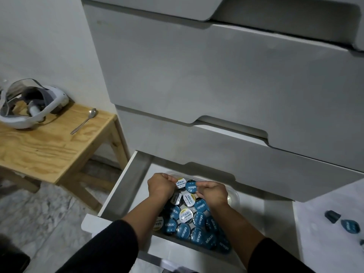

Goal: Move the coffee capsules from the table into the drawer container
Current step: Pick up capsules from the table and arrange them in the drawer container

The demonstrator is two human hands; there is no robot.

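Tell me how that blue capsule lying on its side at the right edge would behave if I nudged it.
The blue capsule looks small and rigid, so probably light and easy to pinch. Lying on its side with a tapered body, it would likely roll in a curve rather than straight. The pale surface under it looks smooth, so it may also skid.

Both forearms are bare from the wrists up, with black sleeves pushed back toward the elbows. The left hand [160, 186] and right hand [213, 192] wear no gloves, rings or watch.
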